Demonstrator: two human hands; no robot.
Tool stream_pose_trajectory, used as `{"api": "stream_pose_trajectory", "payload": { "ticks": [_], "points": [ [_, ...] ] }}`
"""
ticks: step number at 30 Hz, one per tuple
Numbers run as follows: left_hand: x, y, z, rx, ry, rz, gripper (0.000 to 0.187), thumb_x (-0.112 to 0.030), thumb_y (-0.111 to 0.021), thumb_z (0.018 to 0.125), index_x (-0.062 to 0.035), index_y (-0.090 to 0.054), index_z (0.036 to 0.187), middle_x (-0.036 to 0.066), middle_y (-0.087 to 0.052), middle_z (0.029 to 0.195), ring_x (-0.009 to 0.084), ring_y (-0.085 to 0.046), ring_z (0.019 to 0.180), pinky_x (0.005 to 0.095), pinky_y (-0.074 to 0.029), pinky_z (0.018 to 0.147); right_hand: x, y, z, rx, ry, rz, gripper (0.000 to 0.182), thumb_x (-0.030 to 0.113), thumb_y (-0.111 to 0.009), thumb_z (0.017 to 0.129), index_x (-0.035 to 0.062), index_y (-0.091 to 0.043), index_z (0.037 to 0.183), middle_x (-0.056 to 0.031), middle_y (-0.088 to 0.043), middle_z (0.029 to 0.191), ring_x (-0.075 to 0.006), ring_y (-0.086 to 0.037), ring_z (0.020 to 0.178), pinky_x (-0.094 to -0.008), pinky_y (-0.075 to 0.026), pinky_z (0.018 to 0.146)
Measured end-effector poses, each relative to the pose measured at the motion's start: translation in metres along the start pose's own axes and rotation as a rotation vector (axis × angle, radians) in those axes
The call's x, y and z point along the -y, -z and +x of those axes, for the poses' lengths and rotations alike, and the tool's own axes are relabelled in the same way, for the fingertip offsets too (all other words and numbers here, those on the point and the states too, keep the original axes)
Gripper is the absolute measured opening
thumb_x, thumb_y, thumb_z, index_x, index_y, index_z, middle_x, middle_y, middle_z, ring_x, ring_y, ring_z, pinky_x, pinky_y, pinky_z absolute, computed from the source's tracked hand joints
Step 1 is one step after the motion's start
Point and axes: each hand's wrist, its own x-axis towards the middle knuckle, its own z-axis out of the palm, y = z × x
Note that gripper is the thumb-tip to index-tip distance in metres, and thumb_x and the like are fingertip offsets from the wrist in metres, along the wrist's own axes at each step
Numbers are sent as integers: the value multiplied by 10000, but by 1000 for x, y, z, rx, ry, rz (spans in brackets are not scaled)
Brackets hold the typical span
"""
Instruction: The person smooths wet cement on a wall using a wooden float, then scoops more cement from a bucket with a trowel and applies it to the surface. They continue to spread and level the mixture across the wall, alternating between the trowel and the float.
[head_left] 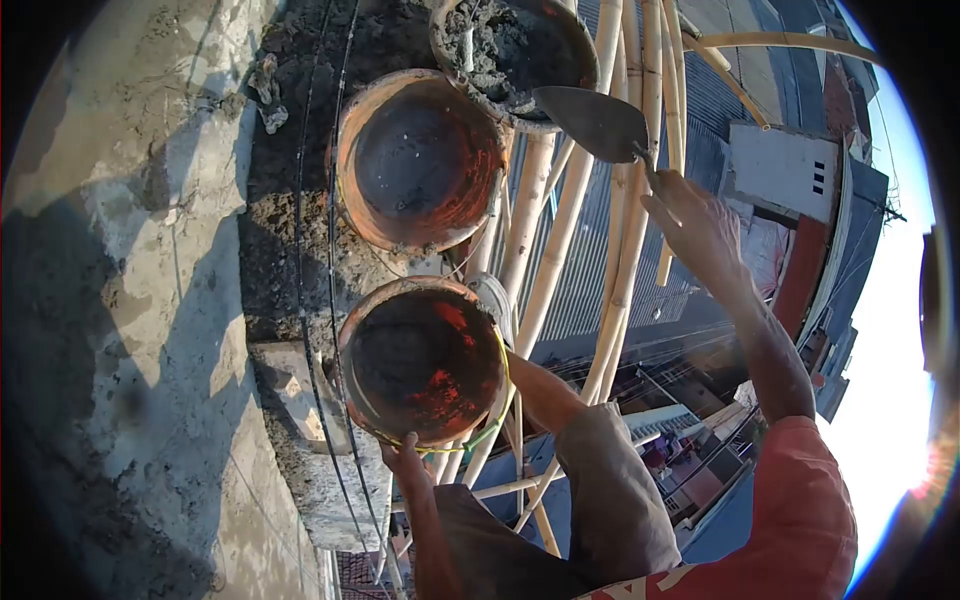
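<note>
My right hand (700, 225) grips the handle of a steel trowel (592, 122), whose blade reaches toward a bucket holding wet mortar (510, 55) at the top. My left hand (405, 462) holds the lower rim of an empty orange bucket (422, 362) with a yellow cord around it. A second empty orange bucket (420, 160) sits between those two. All three rest by a mortar-covered ledge (285, 220).
A rough plastered wall (120, 300) fills the left. Bamboo scaffold poles (560, 230) run under my legs, with rooftops and a street far below on the right. Black cables (330, 300) run along the ledge. My knee (600, 470) is bent over the poles.
</note>
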Motion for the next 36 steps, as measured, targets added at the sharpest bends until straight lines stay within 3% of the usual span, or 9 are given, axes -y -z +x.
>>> {"api": "stream_pose_trajectory", "payload": {
  "ticks": [4, 8, 11, 15, 23, 25, 27, 29, 36],
  "points": [
    [6, 10, -6, -8, -80, 41, 554, 9, -535, 714, -13, -424, 1257, 116, -504, 1168, 231, -522, 1025, 350, -471, 842, -45, -58, 146, 35, 18, -354, 250, 292, -557, 851, 65, -629, 927, -138, -661, 838, -291, -655, 732, -452, -504, 651],
    [0, 15, -26, -71, -2, 97, 602, 2, -539, 703, 22, -393, 1286, 135, -495, 1200, 258, -511, 1043, 356, -422, 909, 0, -92, 212, 202, 228, -274, 327, 312, -636, 767, 55, -657, 968, -138, -671, 775, -274, -668, 726, -422, -530, 684],
    [-17, 7, -47, -118, 32, 144, 604, -1, -539, 700, 31, -390, 1284, 144, -503, 1196, 260, -511, 1050, 354, -405, 924, 12, -81, 229, 480, 37, -81, 376, 286, -670, 742, 41, -631, 1024, -130, -655, 696, -249, -656, 604, -396, -540, 580],
    [2, 20, -59, -82, 34, 87, 594, 32, -566, 691, 25, -415, 1265, 110, -514, 1177, 219, -514, 1016, 315, -379, 928, -32, -86, 214, 586, -104, 456, 419, 260, -682, 750, 65, -608, 1113, -62, -514, 495, -153, -494, 380, -317, -406, 375],
    [-23, 8, -85, -52, -10, 126, 535, 46, -567, 684, 49, -446, 1205, 91, -535, 1115, 197, -521, 982, 292, -381, 914, -34, -132, 207, 409, -135, 724, 528, 268, -683, 771, -19, -528, 1185, -21, -453, 535, -91, -418, 383, -283, -317, 344],
    [-33, 2, -89, 6, -39, 143, 528, 39, -567, 692, 55, -443, 1205, 93, -533, 1117, 193, -514, 997, 288, -371, 925, -44, -129, 194, 492, -236, 960, 307, 241, -675, 799, 26, -603, 1006, -4, -443, 526, -68, -391, 360, -242, -292, 333],
    [-40, 2, -92, 40, -41, 176, 548, 41, -560, 698, 67, -423, 1228, 103, -521, 1150, 199, -500, 1037, 286, -354, 945, -57, -118, 182, 512, -168, 980, 444, 250, -690, 781, -5, -580, 1128, -9, -457, 523, -67, -406, 367, -252, -303, 334],
    [-49, -5, -95, 38, -81, 200, 574, 48, -553, 699, 72, -403, 1253, 114, -504, 1184, 209, -486, 1070, 287, -340, 960, -64, -104, 171, 276, -47, 877, 339, 225, -665, 805, 16, -616, 1067, -1, -480, 504, -56, -405, 355, -250, -311, 332],
    [-80, -28, -93, 80, -12, 177, 642, 67, -535, 689, 73, -355, 1305, 129, -490, 1227, 232, -491, 1092, 296, -348, 964, -65, -20, 72, 201, -105, 751, 307, 305, -658, 810, 27, -632, 939, -4, -498, 533, -59, -413, 400, -257, -355, 390]
  ]
}}
